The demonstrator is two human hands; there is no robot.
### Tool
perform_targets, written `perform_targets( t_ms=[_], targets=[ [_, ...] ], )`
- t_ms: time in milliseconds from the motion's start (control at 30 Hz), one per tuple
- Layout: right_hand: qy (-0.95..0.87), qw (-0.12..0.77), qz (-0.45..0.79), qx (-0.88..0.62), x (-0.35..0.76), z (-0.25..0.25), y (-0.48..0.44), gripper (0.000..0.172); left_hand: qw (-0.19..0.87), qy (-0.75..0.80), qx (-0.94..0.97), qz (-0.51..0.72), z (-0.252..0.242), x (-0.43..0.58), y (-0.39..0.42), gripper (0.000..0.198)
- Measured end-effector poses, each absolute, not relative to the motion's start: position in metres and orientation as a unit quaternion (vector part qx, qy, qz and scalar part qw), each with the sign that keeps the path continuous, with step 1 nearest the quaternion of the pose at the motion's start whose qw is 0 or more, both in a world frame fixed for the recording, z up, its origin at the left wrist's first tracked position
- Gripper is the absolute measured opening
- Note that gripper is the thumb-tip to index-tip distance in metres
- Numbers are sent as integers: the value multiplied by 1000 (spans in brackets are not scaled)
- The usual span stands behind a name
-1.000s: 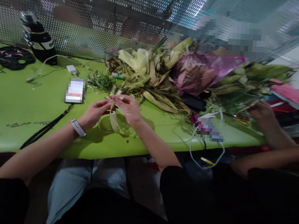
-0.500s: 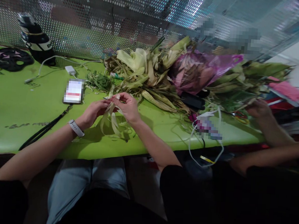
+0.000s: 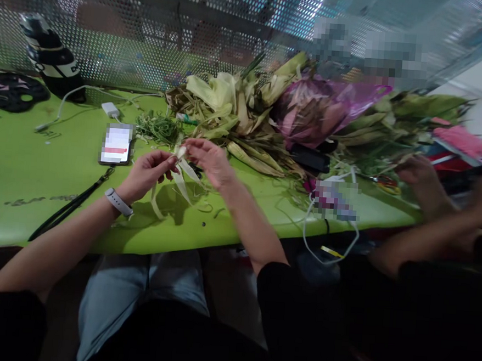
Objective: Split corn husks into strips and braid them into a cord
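Both my hands are raised a little above the green table and pinch the same pale husk strips. My left hand, with a white watch on its wrist, grips the top of the strips from the left. My right hand holds them from the right with curled fingers. The loose ends of the strips hang down and curl onto the table. Just behind my hands lies a big pile of dry corn husks.
A phone with a black strap lies left of my hands; a white charger and cable sit behind it. A pink plastic bag and more husks lie right. Another person's hands work at the right. A perforated metal screen backs the table.
My hands have lifted slightly and moved apart a bit, pulling the strips so they hang longer. The other person's arms at the right have shifted and are blurred.
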State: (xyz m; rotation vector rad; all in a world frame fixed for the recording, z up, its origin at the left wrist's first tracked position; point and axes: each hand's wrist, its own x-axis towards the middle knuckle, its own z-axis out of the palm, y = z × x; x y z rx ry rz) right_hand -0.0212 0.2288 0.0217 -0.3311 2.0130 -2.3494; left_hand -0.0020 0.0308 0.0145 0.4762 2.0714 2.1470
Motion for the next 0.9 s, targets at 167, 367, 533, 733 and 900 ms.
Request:
perform_targets(
  t_ms=[167,367,533,733,900],
  targets=[
    [903,-85,-411,-88,-34,27,275,10,25,683,118,720,17,-7,27,37],
    [978,42,-170,-109,-43,12,263,18,30,683,110,721,14,-13,26,34],
    [978,58,-151,-132,-49,6,254,27,40,683,97,723,11,-14,27,33],
    [981,78,-121,-132,-52,3,255,28,40,678,94,728,14,-11,27,34],
    [992,37,-68,-104,-40,9,253,21,21,671,107,733,15,-11,28,35]
  ],
)
